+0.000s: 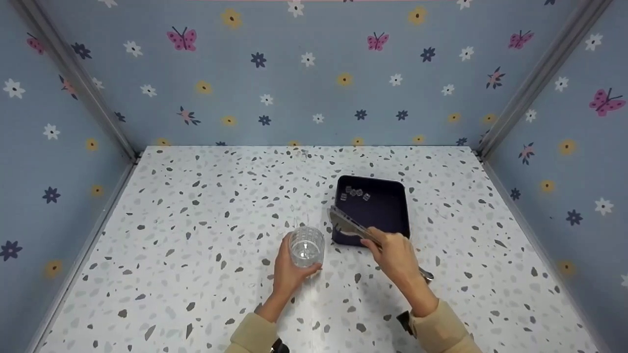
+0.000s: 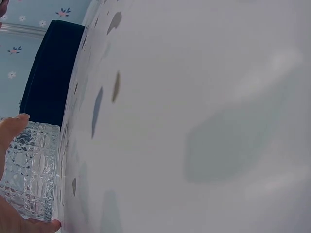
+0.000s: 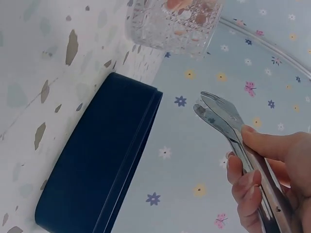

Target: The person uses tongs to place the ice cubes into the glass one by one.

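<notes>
My left hand (image 1: 288, 275) grips a clear cut-glass tumbler (image 1: 306, 246) standing on the speckled table, thumb on the near side and fingers along its left. In the left wrist view the tumbler (image 2: 30, 170) shows its patterned wall between thumb and fingers. My right hand (image 1: 398, 257) holds metal tongs (image 3: 238, 131) over the near left part of a dark navy tray (image 1: 385, 215). The tips of the tongs are close together, with a small clear piece (image 3: 200, 103) between them. Several clear ice cubes (image 1: 359, 192) lie in the tray's far left corner.
The white speckled table (image 1: 221, 206) spreads around the tray and tumbler. Blue flowered panels (image 1: 304, 83) enclose it at the back and both sides. The tray's raised wall (image 3: 97, 155) stands between the table and the tongs in the right wrist view.
</notes>
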Action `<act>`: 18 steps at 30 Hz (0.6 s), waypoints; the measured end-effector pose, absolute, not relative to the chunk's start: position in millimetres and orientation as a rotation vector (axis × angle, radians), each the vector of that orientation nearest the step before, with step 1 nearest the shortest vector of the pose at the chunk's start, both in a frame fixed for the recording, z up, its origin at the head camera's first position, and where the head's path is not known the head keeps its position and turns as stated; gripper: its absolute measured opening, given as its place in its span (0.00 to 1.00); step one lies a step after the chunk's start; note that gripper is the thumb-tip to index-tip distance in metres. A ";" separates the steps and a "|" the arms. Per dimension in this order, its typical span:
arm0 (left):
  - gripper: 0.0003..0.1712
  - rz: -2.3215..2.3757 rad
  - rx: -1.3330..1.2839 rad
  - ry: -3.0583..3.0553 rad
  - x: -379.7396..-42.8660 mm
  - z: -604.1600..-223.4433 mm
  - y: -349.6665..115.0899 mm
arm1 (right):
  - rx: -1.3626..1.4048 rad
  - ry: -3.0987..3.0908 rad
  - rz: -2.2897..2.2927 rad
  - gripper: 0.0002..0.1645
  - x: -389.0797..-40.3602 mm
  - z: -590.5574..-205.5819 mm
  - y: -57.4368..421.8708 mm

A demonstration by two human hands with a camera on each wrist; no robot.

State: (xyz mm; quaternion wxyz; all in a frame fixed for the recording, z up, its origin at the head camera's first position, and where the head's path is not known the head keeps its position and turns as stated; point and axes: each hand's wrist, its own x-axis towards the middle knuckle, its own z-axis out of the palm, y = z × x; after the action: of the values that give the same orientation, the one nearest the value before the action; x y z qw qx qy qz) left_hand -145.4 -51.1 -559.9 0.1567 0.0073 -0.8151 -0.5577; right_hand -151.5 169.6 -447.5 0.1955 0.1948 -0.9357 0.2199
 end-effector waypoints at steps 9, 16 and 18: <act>0.57 -1.576 0.036 -2.349 -146.2 -561.2 -51.0 | 0.606 -2.600 0.613 0.10 -141.5 -444.7 157.2; 0.58 -1.557 0.037 -2.365 -146.8 -560.6 -51.8 | 0.668 -2.554 0.615 0.13 -134.9 -443.4 148.1; 0.58 -1.564 0.041 -2.363 -146.8 -560.6 -51.6 | 0.681 -2.551 0.621 0.13 -133.6 -442.8 146.1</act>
State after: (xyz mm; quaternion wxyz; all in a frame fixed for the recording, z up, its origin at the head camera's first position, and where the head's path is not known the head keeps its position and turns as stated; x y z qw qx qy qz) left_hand -146.8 -51.6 -560.6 0.1534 0.0143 -0.8240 -0.5453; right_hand -133.6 146.1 -442.8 0.2131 0.2453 -0.9189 0.2237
